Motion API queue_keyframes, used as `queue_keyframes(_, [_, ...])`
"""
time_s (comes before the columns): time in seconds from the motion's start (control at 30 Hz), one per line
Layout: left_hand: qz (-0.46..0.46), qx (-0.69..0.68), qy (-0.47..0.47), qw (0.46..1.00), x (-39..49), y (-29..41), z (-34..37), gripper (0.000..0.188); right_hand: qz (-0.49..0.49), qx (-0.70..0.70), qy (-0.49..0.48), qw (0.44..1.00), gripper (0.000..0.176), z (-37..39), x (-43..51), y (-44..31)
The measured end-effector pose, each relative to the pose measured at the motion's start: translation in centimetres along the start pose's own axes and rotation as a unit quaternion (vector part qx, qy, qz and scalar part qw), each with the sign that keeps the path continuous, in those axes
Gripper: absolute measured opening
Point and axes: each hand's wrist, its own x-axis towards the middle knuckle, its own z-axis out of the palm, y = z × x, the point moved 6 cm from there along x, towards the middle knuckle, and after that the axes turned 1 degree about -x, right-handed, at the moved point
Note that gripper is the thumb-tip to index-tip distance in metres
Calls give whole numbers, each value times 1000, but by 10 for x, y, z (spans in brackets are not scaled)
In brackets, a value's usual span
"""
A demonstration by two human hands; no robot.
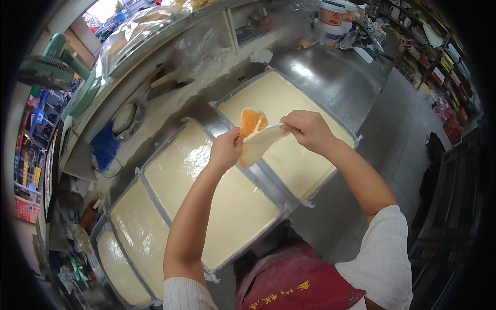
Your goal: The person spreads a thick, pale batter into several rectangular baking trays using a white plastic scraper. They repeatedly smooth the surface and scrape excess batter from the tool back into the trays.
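Note:
A partly peeled orange, its segments showing white pith, is in my left hand. A broad flap of peel stretches across to my right hand, pale inner side facing up. The fingertips of my right hand pinch the flap's far edge. Whether the peel still joins the fruit is hidden behind the flap and fingers. Both hands are raised above lined trays of smooth, pale yellow batter: a middle tray beneath my left hand and a far tray beneath my right.
More batter trays continue to the lower left. The metal worktable extends beyond the far tray, with plastic buckets and clutter at its back. A shelf ledge runs along the left, near a green fan. Floor lies at right.

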Motion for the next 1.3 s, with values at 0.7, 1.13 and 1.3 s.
queue_keyframes(0.7, [20, -18, -48, 998, 143, 109, 66, 16, -43, 86, 133, 986, 13, -68, 35, 217])
queue_keyframes(1.13, [90, 111, 87, 986, 169, 116, 63, 14, 34, 155, 55, 986, 11, -7, -6, 229])
queue_keyframes(1.3, [182, 195, 119, 956, 158, 133, 44, 18, 110, 102, 46, 988, 9, -10, -18, 253])
